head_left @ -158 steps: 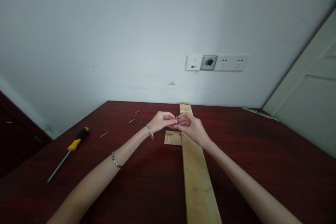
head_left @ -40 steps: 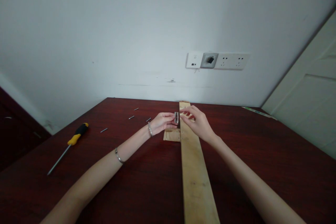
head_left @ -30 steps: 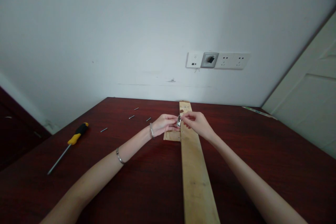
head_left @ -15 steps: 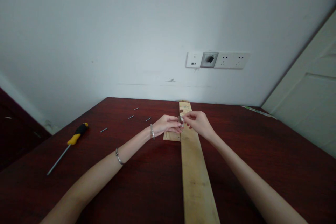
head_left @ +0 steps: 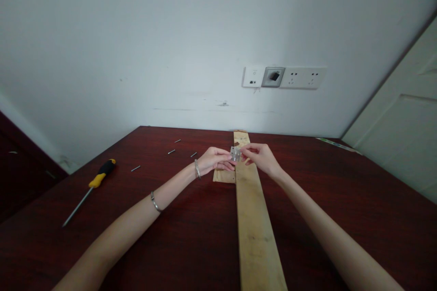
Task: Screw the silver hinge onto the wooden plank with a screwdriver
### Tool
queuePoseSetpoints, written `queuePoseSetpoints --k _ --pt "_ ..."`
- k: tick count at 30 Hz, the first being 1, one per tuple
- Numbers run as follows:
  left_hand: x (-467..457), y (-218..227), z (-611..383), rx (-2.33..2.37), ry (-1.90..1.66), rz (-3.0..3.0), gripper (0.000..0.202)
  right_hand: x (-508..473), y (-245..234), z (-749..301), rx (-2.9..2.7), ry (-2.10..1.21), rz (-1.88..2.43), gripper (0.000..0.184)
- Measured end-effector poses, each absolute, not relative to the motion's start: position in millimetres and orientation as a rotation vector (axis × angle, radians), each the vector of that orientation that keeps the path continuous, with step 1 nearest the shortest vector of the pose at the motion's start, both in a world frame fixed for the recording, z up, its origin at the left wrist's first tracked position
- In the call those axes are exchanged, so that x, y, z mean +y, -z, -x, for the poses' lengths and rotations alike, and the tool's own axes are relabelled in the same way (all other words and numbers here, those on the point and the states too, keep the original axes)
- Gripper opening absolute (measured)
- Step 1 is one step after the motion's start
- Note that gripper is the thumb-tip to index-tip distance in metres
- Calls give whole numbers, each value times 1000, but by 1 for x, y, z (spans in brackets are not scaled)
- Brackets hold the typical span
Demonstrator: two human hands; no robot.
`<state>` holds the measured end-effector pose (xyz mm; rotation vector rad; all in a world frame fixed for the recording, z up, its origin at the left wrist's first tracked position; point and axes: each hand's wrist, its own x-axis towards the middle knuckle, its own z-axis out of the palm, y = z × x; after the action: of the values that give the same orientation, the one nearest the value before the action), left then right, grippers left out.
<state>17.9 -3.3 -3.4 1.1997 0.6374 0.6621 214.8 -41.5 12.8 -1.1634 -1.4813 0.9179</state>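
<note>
A small silver metal hinge (head_left: 235,153) is held between both hands above a long wooden board (head_left: 254,218). My left hand (head_left: 215,160) pinches its left side with thumb and fingers. On the other side, my right hand (head_left: 260,157) grips the right edge between thumb and forefinger. Holes show in the hinge's left leaf; my fingers cover part of it. Below my left hand, a short wooden piece (head_left: 223,176) sticks out from the board's left side.
Several screws lie left of the board, among them one screw (head_left: 135,168) near a yellow and black screwdriver (head_left: 102,173). The dark red table (head_left: 164,245) meets a white wall with a row of sockets (head_left: 285,77). A thin printed strip (head_left: 337,145) lies at the back right.
The hinge has been turned and opened out, so its flat leaves now face me. Both hands have stayed in nearly the same place over the board.
</note>
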Motion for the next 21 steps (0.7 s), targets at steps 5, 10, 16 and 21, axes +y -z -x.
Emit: queuePoseSetpoints --k 5,10,16,21 --pt "-6 4 -21 694 -755 -1218 22 -41 -10 -213 -1426 -873 1159 36" --pt "-7 4 -26 808 -905 -1255 21 -45 -11 -208 -1444 -753 1184 32" --pt "-1 13 -28 937 -1132 -1418 18 -47 -10 -197 -1432 -867 1174 37" --pt "-3 22 -28 971 -1281 -1690 19 -43 -7 -189 -1200 -1067 1137 38"
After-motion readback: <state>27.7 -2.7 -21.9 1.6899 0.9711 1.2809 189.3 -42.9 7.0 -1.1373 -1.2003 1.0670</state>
